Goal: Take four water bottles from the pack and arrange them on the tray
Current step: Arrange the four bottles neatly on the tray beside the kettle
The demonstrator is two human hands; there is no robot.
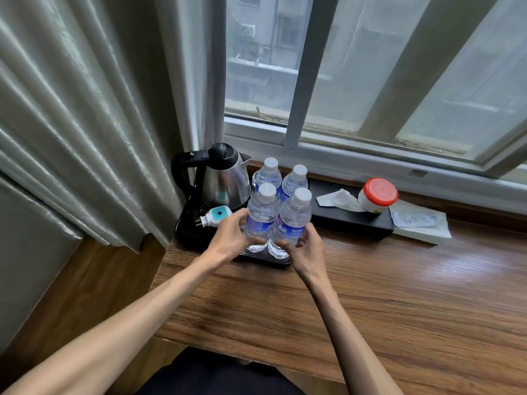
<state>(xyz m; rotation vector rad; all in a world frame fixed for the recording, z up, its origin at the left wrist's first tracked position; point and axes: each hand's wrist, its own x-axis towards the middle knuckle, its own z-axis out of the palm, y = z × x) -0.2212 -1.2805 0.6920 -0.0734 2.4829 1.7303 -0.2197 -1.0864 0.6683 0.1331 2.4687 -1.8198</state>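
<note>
Clear water bottles (278,206) with white caps and blue labels stand beside the steel-and-black kettle (219,178); right of them, a red-lidded white jar (376,196).

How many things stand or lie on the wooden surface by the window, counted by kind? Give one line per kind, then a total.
Water bottles: 4 (near-left, near-right, far-left, far-right)
Kettle: 1
Tray: 1
Plug adapter: 1
Tissue box: 1
Red-lidded jar: 1
Paper packet: 1
Total: 10
</note>
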